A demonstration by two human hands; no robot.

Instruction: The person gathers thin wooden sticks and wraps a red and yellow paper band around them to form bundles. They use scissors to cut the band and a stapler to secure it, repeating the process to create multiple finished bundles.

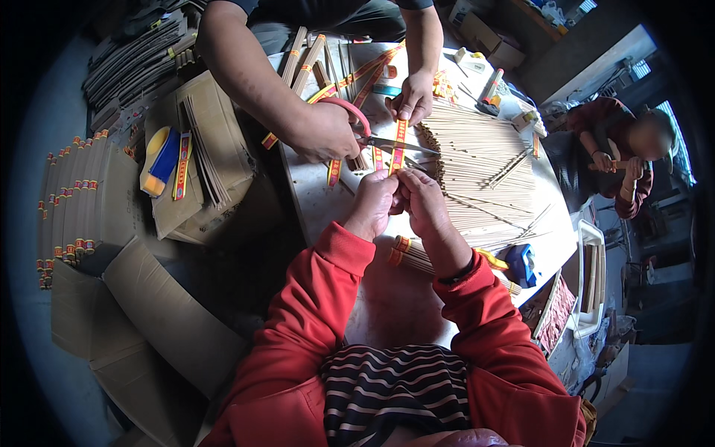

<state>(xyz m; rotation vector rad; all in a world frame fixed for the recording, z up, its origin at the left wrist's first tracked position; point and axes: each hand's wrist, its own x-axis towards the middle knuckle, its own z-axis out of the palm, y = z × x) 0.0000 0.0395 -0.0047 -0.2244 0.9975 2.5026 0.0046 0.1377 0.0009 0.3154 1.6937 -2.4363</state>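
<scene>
Striped top [395, 380] below, L fingers [385, 184] & R fingers [414, 182] pinch red/yel strip [398, 154], end btwn tips

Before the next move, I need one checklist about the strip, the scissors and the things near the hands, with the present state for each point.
1. Strip held below: ok, left hand and right hand pinch its lower end.
2. Strip held above: ok, by the co-worker's hand.
3. Scissors in place: ok, they lie across the strip.
4. Lower hands safely away from the scissors: cannot tell; they show close below.
5. Sticks apart from the scissors' tips: not ok, they overlap in this view.
</scene>
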